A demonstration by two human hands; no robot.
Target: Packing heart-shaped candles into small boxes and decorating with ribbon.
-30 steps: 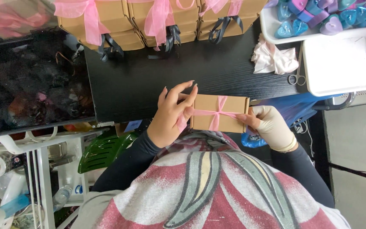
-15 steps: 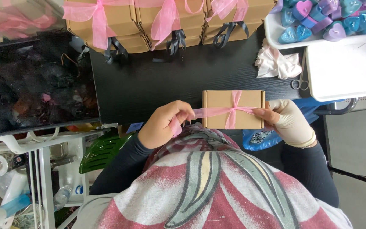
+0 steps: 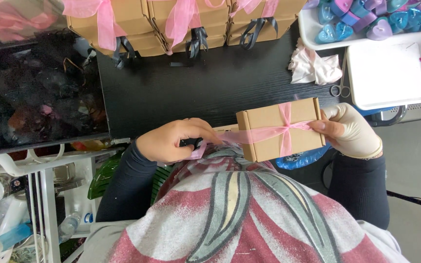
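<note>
The black table (image 3: 196, 92) runs under everything, its near edge hidden by my chest. Along its far edge, tan boxes with pink bows (image 3: 181, 22) are cut off by the frame. I hold a kraft box (image 3: 278, 129) above the table's near edge: my gloved right hand (image 3: 352, 131) clamps its end, my left hand (image 3: 176, 141) pinches the pink ribbon (image 3: 239, 136) taut.
</note>
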